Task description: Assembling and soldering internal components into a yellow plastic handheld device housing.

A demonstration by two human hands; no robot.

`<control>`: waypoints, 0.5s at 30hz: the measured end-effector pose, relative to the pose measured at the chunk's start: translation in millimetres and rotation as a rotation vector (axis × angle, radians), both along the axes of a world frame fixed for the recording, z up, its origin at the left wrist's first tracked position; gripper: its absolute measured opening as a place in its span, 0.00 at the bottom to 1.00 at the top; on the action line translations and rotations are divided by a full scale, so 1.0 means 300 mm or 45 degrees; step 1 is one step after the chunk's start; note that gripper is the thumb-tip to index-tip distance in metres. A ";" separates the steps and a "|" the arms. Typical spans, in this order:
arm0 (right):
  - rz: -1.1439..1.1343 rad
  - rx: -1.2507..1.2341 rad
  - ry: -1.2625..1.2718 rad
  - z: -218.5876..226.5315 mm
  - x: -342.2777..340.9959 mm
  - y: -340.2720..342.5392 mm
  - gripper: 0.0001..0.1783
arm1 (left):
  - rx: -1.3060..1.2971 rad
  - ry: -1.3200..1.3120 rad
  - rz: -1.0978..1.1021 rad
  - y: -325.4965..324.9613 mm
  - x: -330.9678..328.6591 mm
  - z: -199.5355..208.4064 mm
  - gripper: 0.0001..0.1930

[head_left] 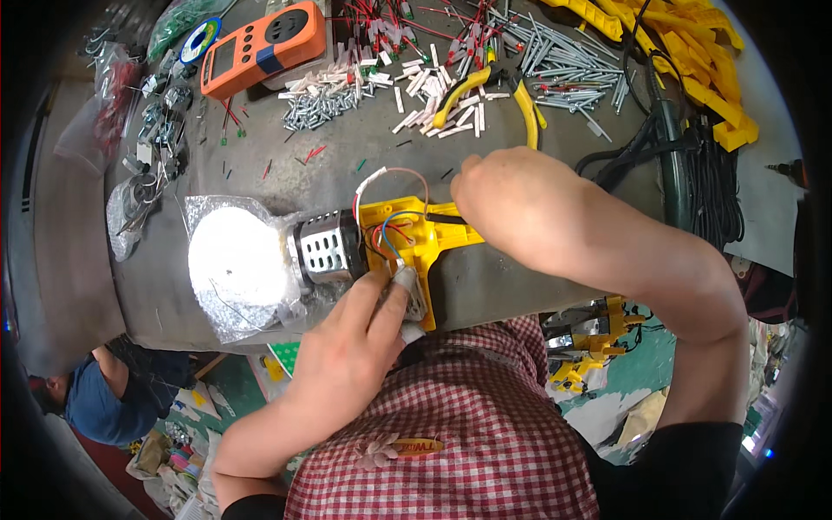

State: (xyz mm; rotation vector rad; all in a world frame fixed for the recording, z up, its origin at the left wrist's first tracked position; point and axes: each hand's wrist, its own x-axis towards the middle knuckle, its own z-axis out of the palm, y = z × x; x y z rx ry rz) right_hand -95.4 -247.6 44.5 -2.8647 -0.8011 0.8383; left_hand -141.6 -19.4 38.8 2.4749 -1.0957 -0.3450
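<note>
A yellow plastic housing half [424,253] lies open in front of me, with red, brown and blue wires inside. Joined to its left is a perforated silver-and-black cylinder [324,249], then a bright white disc [234,260] in clear plastic wrap. My left hand [351,334] is closed at the housing's lower edge; the blue wire [387,239] ends at its pinched fingertips. One of those fingers has a whitish covering. Curled at the housing's handle end is my right hand [507,195], beside a black cable sleeve [445,219]. Whatever its fingers grip is hidden.
Beyond the housing lie yellow-handled pliers [464,94], white sleeves [419,87], small screws [321,108] and long screws [563,65]. An orange meter [263,49] stands far left, yellow housings [685,43] far right. Black cables [715,195] lie right. A person [121,399] is at lower left.
</note>
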 end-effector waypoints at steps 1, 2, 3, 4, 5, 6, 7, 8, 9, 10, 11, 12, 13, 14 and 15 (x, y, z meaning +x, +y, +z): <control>0.008 0.023 -0.003 0.007 0.001 0.000 0.06 | 0.062 0.000 -0.052 -0.007 0.009 0.014 0.30; 0.015 0.044 -0.007 0.010 0.000 0.000 0.06 | 0.123 -0.001 -0.105 -0.013 0.015 0.024 0.29; 0.011 0.047 -0.005 0.007 -0.002 0.002 0.06 | 0.184 -0.001 -0.159 -0.015 0.016 0.029 0.29; -0.019 0.033 0.003 0.006 0.000 0.006 0.06 | 0.186 -0.006 -0.156 -0.016 0.012 0.027 0.29; -0.051 0.018 0.011 0.004 0.000 0.008 0.05 | 0.135 0.001 -0.131 -0.016 0.008 0.021 0.29; -0.049 0.020 0.006 0.000 -0.005 0.002 0.05 | 0.084 0.008 -0.107 -0.017 0.005 0.018 0.28; -0.033 0.094 -0.007 -0.008 -0.014 -0.004 0.05 | 0.085 0.008 -0.107 -0.013 0.002 0.016 0.28; -0.015 0.169 -0.020 -0.013 -0.019 -0.008 0.05 | 0.076 -0.025 -0.115 -0.007 0.001 0.014 0.27; -0.012 0.171 -0.020 -0.016 -0.019 -0.007 0.05 | 0.069 -0.057 -0.122 -0.002 -0.001 0.014 0.25; -0.010 0.188 -0.065 -0.013 -0.020 -0.004 0.05 | 0.070 -0.055 -0.116 -0.009 0.005 0.018 0.25; -0.005 0.206 -0.111 -0.010 -0.022 -0.002 0.05 | 0.123 -0.014 -0.162 -0.021 0.021 0.025 0.24; 0.005 0.210 -0.109 -0.008 -0.027 0.000 0.05 | 0.176 0.027 -0.206 -0.026 0.026 0.030 0.23; -0.027 0.134 -0.056 -0.003 -0.022 0.003 0.06 | 0.181 0.016 -0.198 -0.023 0.031 0.026 0.23; -0.060 0.059 -0.003 0.001 -0.017 0.005 0.07 | 0.151 0.054 -0.191 -0.019 0.035 0.015 0.26; -0.053 0.063 -0.013 0.003 -0.014 0.005 0.07 | 0.120 0.093 -0.184 -0.016 0.041 0.009 0.29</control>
